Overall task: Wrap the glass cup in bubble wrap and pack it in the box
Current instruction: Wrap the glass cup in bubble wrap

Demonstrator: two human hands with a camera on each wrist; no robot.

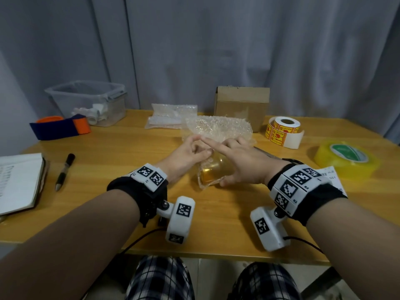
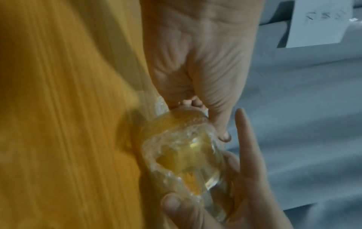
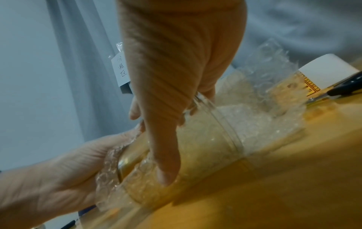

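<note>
The glass cup (image 1: pixel 211 174) lies on its side on the wooden table (image 1: pixel 129 148), partly inside a sheet of bubble wrap (image 1: pixel 218 128). My left hand (image 1: pixel 190 154) curls its fingers on the wrap at one end of the cup (image 2: pixel 186 155). My right hand (image 1: pixel 238 163) grips the cup (image 3: pixel 205 139) from above, thumb (image 3: pixel 166 162) on the near side and index finger (image 2: pixel 245 131) straight. Loose bubble wrap (image 3: pixel 264 93) bunches up past the cup's rim. The cardboard box (image 1: pixel 241 107) stands behind, at the back of the table.
A second piece of bubble wrap (image 1: pixel 168 118) lies left of the box. A clear plastic bin (image 1: pixel 86 100), a blue-orange strap (image 1: pixel 60 126), a pen (image 1: pixel 65 169) and a notebook (image 1: pixel 19 182) sit left. A label roll (image 1: pixel 283 131) and yellow tape (image 1: pixel 346 161) sit right.
</note>
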